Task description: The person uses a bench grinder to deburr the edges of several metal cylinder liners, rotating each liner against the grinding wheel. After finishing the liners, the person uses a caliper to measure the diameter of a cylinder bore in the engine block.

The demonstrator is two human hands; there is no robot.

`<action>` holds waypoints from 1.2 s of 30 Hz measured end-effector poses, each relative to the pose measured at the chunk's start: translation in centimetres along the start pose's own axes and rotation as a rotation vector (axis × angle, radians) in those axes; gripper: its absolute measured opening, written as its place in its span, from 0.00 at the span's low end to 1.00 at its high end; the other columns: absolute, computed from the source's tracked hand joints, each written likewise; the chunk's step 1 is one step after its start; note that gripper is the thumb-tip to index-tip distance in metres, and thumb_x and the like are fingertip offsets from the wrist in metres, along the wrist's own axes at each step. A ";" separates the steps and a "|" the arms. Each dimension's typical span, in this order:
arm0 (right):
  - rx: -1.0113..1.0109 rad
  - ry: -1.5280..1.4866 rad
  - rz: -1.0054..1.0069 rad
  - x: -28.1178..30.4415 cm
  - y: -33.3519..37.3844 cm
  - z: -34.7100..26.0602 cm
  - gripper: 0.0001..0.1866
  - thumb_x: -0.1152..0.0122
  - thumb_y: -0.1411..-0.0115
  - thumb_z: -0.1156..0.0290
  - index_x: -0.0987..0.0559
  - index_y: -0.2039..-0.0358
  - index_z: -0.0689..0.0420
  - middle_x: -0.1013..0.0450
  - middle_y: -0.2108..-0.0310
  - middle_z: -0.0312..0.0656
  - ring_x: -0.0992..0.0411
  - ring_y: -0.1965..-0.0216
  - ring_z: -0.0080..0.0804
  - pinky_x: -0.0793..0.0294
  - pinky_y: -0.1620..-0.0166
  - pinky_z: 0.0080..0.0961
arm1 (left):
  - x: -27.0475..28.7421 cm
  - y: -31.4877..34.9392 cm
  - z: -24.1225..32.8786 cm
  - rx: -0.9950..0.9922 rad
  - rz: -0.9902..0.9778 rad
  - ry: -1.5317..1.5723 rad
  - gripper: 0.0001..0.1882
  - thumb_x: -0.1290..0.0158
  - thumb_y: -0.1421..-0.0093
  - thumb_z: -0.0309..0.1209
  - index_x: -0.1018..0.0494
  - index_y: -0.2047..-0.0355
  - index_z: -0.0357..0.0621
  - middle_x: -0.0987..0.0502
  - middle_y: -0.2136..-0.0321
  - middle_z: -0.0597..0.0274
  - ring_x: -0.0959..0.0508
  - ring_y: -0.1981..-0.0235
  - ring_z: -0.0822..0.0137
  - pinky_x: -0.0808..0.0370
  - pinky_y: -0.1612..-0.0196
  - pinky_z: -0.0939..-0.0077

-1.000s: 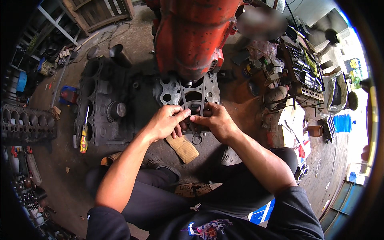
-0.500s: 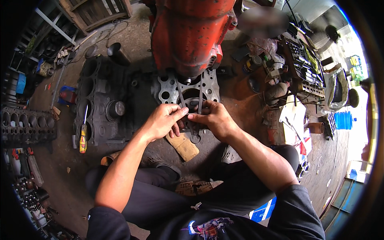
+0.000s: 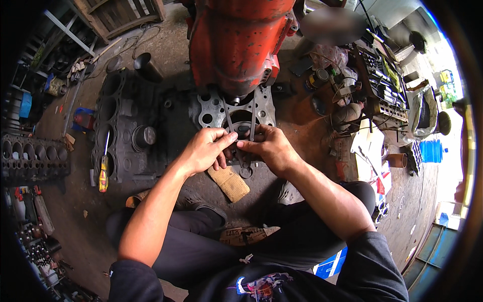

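Observation:
Close together in the middle, my left hand and my right hand are both closed in a pinch. Each holds one of two narrow grey lengths of a flat strip that run up toward a red machine housing. Whether the two lengths join is hidden by the housing. Beneath them lies a grey metal plate with round holes, with a dark rounded metal part in its opening. Just below my hands, a small ring lies beside a piece of brown cardboard.
To the left stands a dark engine block with a yellow-handled screwdriver on it. Another cylinder block sits at far left. A tray of tools and an orange-brown cylinder stand at right. A black cup is behind.
Almost nothing differs. Both hands keep their pinch in nearly the same place, and the strip lengths have barely shifted.

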State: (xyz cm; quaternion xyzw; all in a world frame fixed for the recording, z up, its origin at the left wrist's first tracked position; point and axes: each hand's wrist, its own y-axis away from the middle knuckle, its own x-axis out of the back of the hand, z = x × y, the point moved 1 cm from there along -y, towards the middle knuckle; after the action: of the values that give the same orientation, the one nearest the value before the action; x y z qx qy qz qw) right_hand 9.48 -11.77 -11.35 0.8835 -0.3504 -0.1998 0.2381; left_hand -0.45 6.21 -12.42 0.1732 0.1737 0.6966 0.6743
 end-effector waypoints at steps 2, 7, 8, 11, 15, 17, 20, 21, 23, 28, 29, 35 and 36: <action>0.004 0.027 0.022 0.0 -0.1 0.0 0.19 0.26 0.42 0.72 0.24 0.56 0.68 0.21 0.62 0.45 0.21 0.63 0.27 0.18 0.59 0.25 | 0.0 0.0 0.1 0.009 0.000 0.001 0.22 0.49 0.29 0.47 0.25 0.66 0.37 0.24 0.76 0.62 0.20 0.81 0.72 0.28 0.82 0.80; 0.020 0.020 0.016 0.2 -0.1 0.0 0.19 0.27 0.42 0.73 0.24 0.55 0.69 0.21 0.61 0.46 0.20 0.62 0.28 0.17 0.57 0.25 | -0.1 0.2 0.3 -0.018 -0.005 -0.029 0.18 0.49 0.29 0.43 0.27 0.63 0.37 0.25 0.75 0.63 0.21 0.80 0.72 0.26 0.81 0.79; 0.025 0.034 0.020 0.2 -0.1 0.0 0.19 0.28 0.41 0.73 0.24 0.55 0.69 0.21 0.61 0.46 0.20 0.62 0.29 0.17 0.57 0.25 | -0.2 0.2 0.3 -0.025 -0.011 -0.024 0.18 0.49 0.28 0.42 0.27 0.63 0.37 0.26 0.75 0.63 0.21 0.80 0.72 0.26 0.81 0.79; 0.019 0.021 0.023 0.1 0.0 -0.1 0.19 0.28 0.41 0.73 0.24 0.55 0.70 0.21 0.61 0.47 0.20 0.62 0.29 0.17 0.57 0.25 | -0.3 0.2 0.4 -0.023 -0.025 -0.031 0.17 0.50 0.28 0.41 0.27 0.63 0.37 0.26 0.75 0.63 0.21 0.81 0.72 0.26 0.81 0.79; 0.001 -0.009 0.022 0.2 0.0 -0.1 0.19 0.27 0.41 0.73 0.24 0.55 0.68 0.21 0.62 0.45 0.21 0.63 0.27 0.19 0.58 0.24 | -0.2 0.2 0.5 0.023 -0.022 -0.077 0.20 0.51 0.28 0.44 0.27 0.64 0.37 0.26 0.76 0.63 0.21 0.82 0.71 0.27 0.83 0.78; -0.001 0.000 0.028 0.1 -0.1 -0.1 0.18 0.27 0.42 0.73 0.24 0.55 0.66 0.21 0.63 0.41 0.22 0.65 0.23 0.21 0.61 0.20 | -0.2 0.2 0.6 0.001 -0.013 -0.085 0.22 0.50 0.28 0.46 0.27 0.65 0.36 0.26 0.76 0.63 0.20 0.82 0.71 0.27 0.83 0.78; 0.003 0.050 0.053 0.2 -0.2 -0.1 0.20 0.27 0.42 0.73 0.24 0.54 0.70 0.21 0.62 0.47 0.20 0.63 0.29 0.18 0.58 0.26 | -0.3 0.2 0.6 -0.003 -0.013 -0.060 0.25 0.51 0.28 0.49 0.27 0.67 0.34 0.26 0.77 0.62 0.19 0.82 0.70 0.26 0.84 0.78; 0.018 0.018 0.034 0.1 -0.2 -0.1 0.20 0.27 0.42 0.73 0.24 0.54 0.69 0.21 0.62 0.45 0.21 0.64 0.27 0.19 0.60 0.24 | -0.3 0.1 0.6 0.020 -0.016 -0.035 0.26 0.52 0.28 0.49 0.28 0.67 0.34 0.26 0.77 0.61 0.19 0.82 0.69 0.26 0.84 0.77; 0.019 -0.032 0.022 0.1 -0.1 -0.1 0.19 0.27 0.42 0.73 0.24 0.55 0.66 0.21 0.63 0.41 0.22 0.65 0.23 0.22 0.63 0.20 | -0.3 0.0 0.6 0.018 -0.024 -0.019 0.27 0.52 0.28 0.50 0.28 0.68 0.33 0.26 0.76 0.60 0.19 0.81 0.69 0.25 0.84 0.77; 0.023 -0.011 0.028 0.1 -0.2 0.0 0.20 0.27 0.42 0.73 0.25 0.54 0.69 0.21 0.62 0.45 0.21 0.64 0.27 0.20 0.62 0.23 | -0.5 0.1 0.6 -0.015 0.000 0.013 0.27 0.52 0.28 0.49 0.29 0.69 0.33 0.24 0.73 0.58 0.19 0.82 0.68 0.24 0.83 0.77; 0.022 0.010 0.044 0.2 -0.2 0.0 0.20 0.27 0.42 0.73 0.25 0.54 0.70 0.21 0.62 0.46 0.21 0.64 0.29 0.18 0.61 0.25 | -0.5 0.3 0.6 -0.049 0.019 0.001 0.26 0.52 0.28 0.48 0.29 0.69 0.33 0.24 0.73 0.58 0.20 0.82 0.68 0.24 0.83 0.77; 0.013 -0.017 0.017 0.3 -0.2 0.2 0.21 0.27 0.42 0.73 0.25 0.53 0.70 0.20 0.61 0.46 0.21 0.63 0.28 0.19 0.60 0.26 | -0.4 0.2 1.0 -0.026 0.010 -0.079 0.20 0.49 0.29 0.43 0.30 0.66 0.34 0.24 0.72 0.58 0.21 0.83 0.70 0.25 0.83 0.78; 0.018 -0.024 0.019 0.3 -0.2 0.1 0.21 0.27 0.42 0.73 0.25 0.53 0.70 0.20 0.62 0.47 0.21 0.63 0.28 0.19 0.60 0.25 | -0.4 0.2 1.1 0.009 0.003 -0.091 0.19 0.48 0.29 0.42 0.30 0.66 0.35 0.24 0.73 0.59 0.21 0.83 0.71 0.26 0.83 0.78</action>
State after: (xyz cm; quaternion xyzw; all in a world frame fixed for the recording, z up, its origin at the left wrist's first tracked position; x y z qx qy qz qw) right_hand 9.69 -11.88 -11.63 0.8799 -0.3632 -0.2049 0.2276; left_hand -0.07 5.85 -11.37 0.2080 0.1458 0.6883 0.6795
